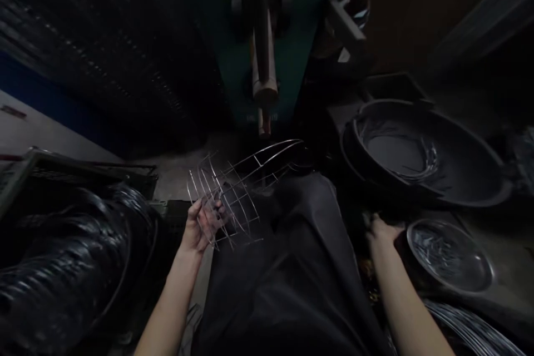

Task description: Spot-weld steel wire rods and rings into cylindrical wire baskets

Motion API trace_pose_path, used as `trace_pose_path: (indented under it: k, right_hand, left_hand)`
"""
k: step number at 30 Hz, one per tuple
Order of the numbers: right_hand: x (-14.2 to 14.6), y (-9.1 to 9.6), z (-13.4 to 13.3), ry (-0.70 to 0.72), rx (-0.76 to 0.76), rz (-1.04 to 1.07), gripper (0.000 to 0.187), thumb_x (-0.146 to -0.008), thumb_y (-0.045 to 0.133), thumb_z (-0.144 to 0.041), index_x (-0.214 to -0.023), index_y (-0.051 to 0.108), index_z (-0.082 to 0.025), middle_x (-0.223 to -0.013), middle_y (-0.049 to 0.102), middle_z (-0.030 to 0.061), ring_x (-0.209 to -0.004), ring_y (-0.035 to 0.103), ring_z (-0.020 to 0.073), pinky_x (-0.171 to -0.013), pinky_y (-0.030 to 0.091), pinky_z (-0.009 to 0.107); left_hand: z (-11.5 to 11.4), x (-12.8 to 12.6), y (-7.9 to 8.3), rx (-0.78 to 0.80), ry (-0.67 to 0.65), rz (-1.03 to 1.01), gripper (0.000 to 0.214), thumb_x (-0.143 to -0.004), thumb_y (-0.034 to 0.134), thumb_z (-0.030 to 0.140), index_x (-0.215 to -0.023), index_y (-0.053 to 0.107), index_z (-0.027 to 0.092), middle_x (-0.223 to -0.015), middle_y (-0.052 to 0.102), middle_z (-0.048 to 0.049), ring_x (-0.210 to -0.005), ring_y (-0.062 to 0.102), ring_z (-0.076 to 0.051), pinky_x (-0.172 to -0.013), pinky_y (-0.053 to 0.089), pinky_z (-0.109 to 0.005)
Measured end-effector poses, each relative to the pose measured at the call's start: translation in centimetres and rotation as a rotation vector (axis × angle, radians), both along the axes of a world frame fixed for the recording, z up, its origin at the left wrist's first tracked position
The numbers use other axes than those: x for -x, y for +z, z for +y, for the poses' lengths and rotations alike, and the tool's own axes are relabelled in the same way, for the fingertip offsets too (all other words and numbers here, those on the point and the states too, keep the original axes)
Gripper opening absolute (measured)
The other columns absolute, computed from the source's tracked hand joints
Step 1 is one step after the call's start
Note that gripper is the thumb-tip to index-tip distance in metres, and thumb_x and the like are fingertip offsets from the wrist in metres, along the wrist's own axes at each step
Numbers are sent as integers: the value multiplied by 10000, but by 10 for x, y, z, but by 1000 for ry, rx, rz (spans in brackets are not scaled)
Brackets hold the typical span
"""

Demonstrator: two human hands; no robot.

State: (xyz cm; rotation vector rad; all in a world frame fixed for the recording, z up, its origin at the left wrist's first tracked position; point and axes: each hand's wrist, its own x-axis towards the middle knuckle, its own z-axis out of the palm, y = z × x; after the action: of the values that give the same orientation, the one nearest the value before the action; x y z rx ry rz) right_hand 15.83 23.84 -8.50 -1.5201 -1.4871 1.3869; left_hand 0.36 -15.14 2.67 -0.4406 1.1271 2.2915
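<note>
My left hand (207, 221) is closed around a welded wire frame (237, 194), a cage of thin curved and crossing wires with a long looped end that stretches up to the right. The frame is held tilted above my lap, over a dark apron (287, 267). To the right, my right hand (380, 229) is beside a shallow metal bowl (479, 272) that holds small metal pieces (436, 250). Its fingers point away from me into shadow and are blurred, so I cannot make out whether they hold anything.
A green machine (233, 61) stands ahead, its thick rod-like electrode (265, 86) pointing down. A large dark basin (471, 178) with curved wires is at the right. Many wire rings (70, 261) fill the left, beside a green crate (25, 178). Bundled wires (471, 328) lie lower right.
</note>
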Motion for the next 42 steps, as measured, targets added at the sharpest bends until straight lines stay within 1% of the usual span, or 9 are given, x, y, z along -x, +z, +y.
trace_pose_path:
  k: [2,4,7,10,13,17,23,35,42]
  right_hand:
    - [-8,1,-8,-66,47,36,507,-556,691,-530,-929,480,-259,-993,582,78,-859,642,280,-721,557,534]
    - [-10,23,-20,65,-64,42,435,-602,691,-538,-871,558,-222,-861,619,61,-830,647,272,-760,550,511]
    - [15,88,-34,430,-591,23,322,-819,570,-502,-914,680,-214,-922,684,82,-917,633,249,-889,490,465]
    - [65,153,-37,873,-1034,18,306,-908,523,-420,-1109,685,-255,-1073,682,87,-996,597,249,-906,445,443]
    - [111,183,-35,1202,-1267,-48,390,-933,498,-384,-1286,597,-252,-1138,674,89,-946,553,245,-841,437,414]
    - [148,174,-32,1323,-1379,-149,378,-950,458,-400,-1223,651,-225,-960,707,85,-833,489,237,-725,397,365]
    - [171,155,-30,1283,-1344,-238,405,-963,397,-458,-1070,723,-244,-926,707,92,-872,480,254,-726,340,377]
    - [205,149,-22,1224,-1311,-200,409,-960,403,-471,-1057,727,-241,-960,711,84,-890,489,255,-756,358,383]
    - [219,149,-15,1194,-1313,-169,433,-957,382,-499,-1027,740,-265,-917,713,87,-879,489,262,-746,352,398]
  left_hand:
    - [-3,1,-5,-27,-15,-3,393,-630,767,398,-933,644,179,-786,688,-37,-704,667,-185,-877,546,-507]
    - [-6,5,-10,-38,-43,-8,429,-637,765,393,-984,640,173,-809,696,-47,-719,672,-190,-874,548,-496]
    - [-7,14,-12,-36,-97,-15,475,-620,774,403,-1006,635,164,-824,701,-56,-737,674,-198,-863,554,-485]
    - [-1,24,-9,-20,-140,5,470,-618,778,381,-1003,623,160,-810,694,-46,-723,667,-184,-862,554,-484]
    - [7,29,-6,-13,-166,21,452,-643,763,367,-1017,602,171,-805,684,-34,-708,659,-173,-849,557,-491]
    - [13,38,-6,16,-177,-4,439,-675,736,374,-1030,582,165,-762,671,-23,-663,650,-165,-812,568,-480]
    - [18,58,-9,77,-168,-46,415,-697,729,371,-1026,568,177,-730,669,-12,-649,658,-166,-783,571,-466]
    - [29,86,-9,70,-159,13,468,-658,761,391,-1020,555,179,-708,639,5,-624,633,-155,-764,569,-454]
    - [38,100,-12,60,-156,-19,422,-657,762,414,-925,541,174,-680,620,5,-599,623,-159,-737,572,-464]
